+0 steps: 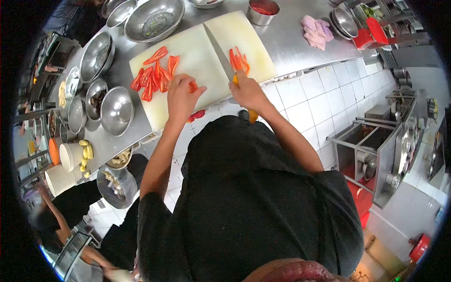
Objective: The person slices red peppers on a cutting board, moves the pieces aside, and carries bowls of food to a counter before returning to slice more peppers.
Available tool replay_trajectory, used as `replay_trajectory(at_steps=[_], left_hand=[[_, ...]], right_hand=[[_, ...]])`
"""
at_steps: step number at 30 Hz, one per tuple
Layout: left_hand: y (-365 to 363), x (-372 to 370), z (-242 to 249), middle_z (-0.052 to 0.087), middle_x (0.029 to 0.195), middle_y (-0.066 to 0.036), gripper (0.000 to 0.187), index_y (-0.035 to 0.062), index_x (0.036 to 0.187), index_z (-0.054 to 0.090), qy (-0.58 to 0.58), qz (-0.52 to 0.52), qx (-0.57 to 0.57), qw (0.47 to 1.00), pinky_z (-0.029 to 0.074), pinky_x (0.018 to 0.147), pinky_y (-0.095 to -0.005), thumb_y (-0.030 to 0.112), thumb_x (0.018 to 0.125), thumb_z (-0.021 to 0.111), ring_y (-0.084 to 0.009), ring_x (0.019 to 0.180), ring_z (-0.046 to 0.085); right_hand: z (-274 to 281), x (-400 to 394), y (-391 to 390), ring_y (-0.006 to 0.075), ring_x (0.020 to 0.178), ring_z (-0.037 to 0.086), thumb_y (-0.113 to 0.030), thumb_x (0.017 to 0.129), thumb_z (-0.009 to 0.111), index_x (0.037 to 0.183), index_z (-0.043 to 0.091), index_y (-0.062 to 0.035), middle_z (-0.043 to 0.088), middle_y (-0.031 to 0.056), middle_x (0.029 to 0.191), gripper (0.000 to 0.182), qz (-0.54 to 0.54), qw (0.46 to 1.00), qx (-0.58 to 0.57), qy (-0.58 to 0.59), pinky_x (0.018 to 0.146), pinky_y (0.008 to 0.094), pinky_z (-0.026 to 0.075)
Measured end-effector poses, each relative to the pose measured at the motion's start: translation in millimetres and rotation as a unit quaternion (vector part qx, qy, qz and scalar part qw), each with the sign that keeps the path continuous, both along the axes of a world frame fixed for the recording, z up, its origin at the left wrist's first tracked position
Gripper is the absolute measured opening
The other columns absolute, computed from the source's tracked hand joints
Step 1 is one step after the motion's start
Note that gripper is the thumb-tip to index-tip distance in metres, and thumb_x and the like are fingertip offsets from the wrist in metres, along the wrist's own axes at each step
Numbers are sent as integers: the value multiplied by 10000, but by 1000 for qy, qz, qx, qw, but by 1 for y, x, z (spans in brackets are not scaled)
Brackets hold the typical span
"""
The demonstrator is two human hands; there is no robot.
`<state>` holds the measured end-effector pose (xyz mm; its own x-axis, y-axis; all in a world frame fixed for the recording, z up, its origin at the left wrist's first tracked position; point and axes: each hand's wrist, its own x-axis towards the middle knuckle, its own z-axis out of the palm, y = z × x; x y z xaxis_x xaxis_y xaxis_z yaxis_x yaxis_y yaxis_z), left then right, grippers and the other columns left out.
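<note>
My right hand [249,94] is wrapped round the yellow handle of a large knife [219,50], whose blade lies along the white cutting board [197,44], pointing away from me. My left hand [182,96] is at the board's near edge, with a red pepper piece [192,86] between its fingers. Left of the blade, several red pepper pieces [152,81] lie in a pile just beyond my left hand. Thin red pepper strips [238,61] rest on the board to the right of the blade.
Several metal bowls [117,111] stand left of the board. A metal pot with red contents [263,11] and a pink cloth [316,32] are at the back right. Another person's arm [55,207] shows at the lower left, near a bag-lined bin [116,187].
</note>
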<state>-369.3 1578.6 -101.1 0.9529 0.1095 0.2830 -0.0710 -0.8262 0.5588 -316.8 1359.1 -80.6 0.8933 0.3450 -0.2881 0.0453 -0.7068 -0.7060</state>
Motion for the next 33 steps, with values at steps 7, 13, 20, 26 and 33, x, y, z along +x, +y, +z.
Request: replay_trajectory(at_steps=[7,13,20,26,33], left_hand=[[-36,-4,0,594,1051,-148,403,5,1059,672,-60,1,-28,998,477,887,-434,204,743,824,-347,1013,577],[-84,61,-15,614,1050,-180,367,-17,1073,659,-19,-18,-63,998,491,890,-433,237,823,748,-375,1001,591],[-97,117,-34,688,933,-199,289,7,936,731,132,5,35,991,530,832,-457,263,801,725,-377,917,661],[-106,123,-14,730,940,-202,348,8,938,756,179,82,-33,980,558,820,-413,296,743,753,-337,887,714],[-82,98,-3,720,906,-125,235,-57,1039,692,196,93,-440,872,555,734,-303,58,835,670,-204,822,702]], right_hand=[[-9,-2,-22,331,620,657,-240,971,553,1089,478,6,633,212,728,283,-15,999,42,-12,585,446,505],[5,11,-65,120,427,510,-201,979,559,1024,508,-28,514,36,649,186,-122,968,188,108,382,270,416],[-8,30,-87,334,660,681,-214,903,611,1067,541,-11,660,205,742,270,-46,971,-82,-219,632,473,539],[-15,74,-66,399,837,675,-221,836,677,1156,627,-89,658,207,947,350,9,940,-162,-300,737,491,531],[-12,76,-33,313,916,682,-238,842,722,1158,679,-32,697,188,995,380,3,963,12,-269,789,392,535]])
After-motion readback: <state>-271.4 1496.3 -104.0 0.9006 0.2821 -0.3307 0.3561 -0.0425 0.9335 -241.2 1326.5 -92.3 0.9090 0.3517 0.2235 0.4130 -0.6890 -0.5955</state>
